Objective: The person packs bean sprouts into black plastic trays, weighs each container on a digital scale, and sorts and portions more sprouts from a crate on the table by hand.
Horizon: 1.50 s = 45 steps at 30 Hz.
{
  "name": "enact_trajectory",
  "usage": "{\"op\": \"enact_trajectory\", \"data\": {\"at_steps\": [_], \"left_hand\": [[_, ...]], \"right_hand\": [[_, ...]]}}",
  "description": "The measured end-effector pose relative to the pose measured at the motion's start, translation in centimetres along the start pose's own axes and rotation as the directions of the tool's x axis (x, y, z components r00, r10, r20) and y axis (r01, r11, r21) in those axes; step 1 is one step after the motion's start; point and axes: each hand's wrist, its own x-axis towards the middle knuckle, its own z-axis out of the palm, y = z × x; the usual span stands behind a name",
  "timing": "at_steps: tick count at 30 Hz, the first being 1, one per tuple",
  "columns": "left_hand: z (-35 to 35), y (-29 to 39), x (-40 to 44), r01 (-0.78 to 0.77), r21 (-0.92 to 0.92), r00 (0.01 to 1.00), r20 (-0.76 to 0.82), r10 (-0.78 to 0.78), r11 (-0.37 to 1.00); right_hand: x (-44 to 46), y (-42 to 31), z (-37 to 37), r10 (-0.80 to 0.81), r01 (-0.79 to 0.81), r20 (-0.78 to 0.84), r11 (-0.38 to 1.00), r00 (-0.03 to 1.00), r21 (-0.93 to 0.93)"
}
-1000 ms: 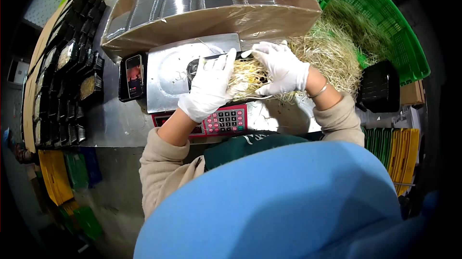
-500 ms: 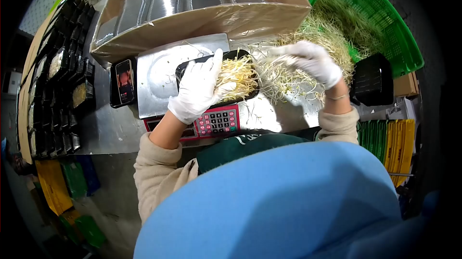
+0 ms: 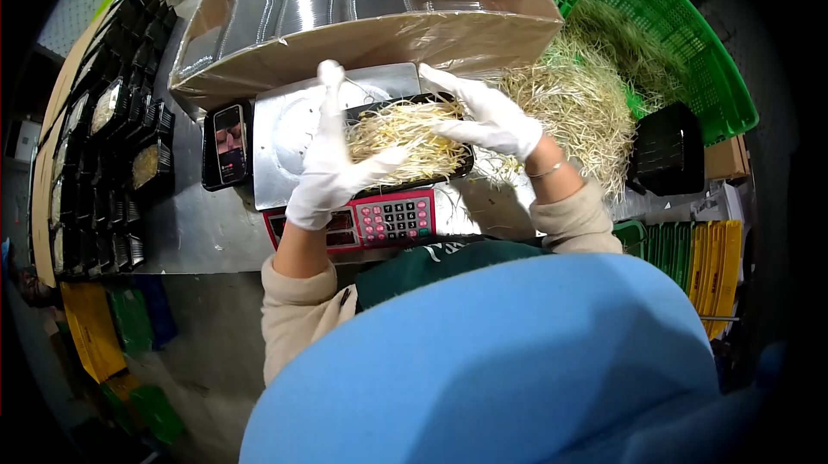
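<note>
A black tray (image 3: pixel 467 167) filled with pale yellow bean sprouts (image 3: pixel 401 141) rests on the metal plate of a red scale (image 3: pixel 397 221). My left hand (image 3: pixel 328 153), in a white glove, is at the tray's left end, with its fingers stretched out and the thumb over the sprouts. At the right end my right hand (image 3: pixel 496 117), also gloved in white, has its fingers apart, with the thumb reaching over the sprouts. Both hands are around the heap; whether the fingers press on it I cannot tell. A large pile of loose sprouts (image 3: pixel 573 102) lies beyond my right hand.
A carton (image 3: pixel 371 46) of clear plastic lids stands behind the scale. Stacked black trays (image 3: pixel 103 171) fill the left side, beside a phone (image 3: pixel 229 147). At the right are a green crate (image 3: pixel 664 15) and more black trays (image 3: pixel 668 149).
My right hand has moved left from the loose pile to the tray. My left hand has shifted from over the sprouts to the tray's left end, its fingers spreading.
</note>
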Motion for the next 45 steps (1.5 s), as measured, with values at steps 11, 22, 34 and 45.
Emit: {"op": "enact_trajectory", "data": {"at_steps": [11,22,34,45], "left_hand": [[2.3,-1.0,-0.8,-0.280,0.389,0.942,0.287,0.173,0.878],[-1.1,0.4,-3.5,-0.001,0.440,0.928,0.334,-0.163,0.898],[1.0,1.8,1.1,-0.011,0.423,0.948,0.292,-0.125,0.906],[1.2,2.3,-0.6,0.142,0.426,0.990,-0.074,-0.122,0.894]], "right_hand": [[2.0,-3.5,2.6,0.033,0.057,0.266,0.944,0.963,-0.325],[12.6,4.9,6.6,0.083,0.005,0.233,0.935,0.969,-0.353],[-11.9,4.4,4.6,0.172,-0.219,-0.161,0.910,0.972,-0.352],[-5.5,-2.4,2.8,-0.086,0.010,-0.365,0.979,0.927,-0.205]]}}
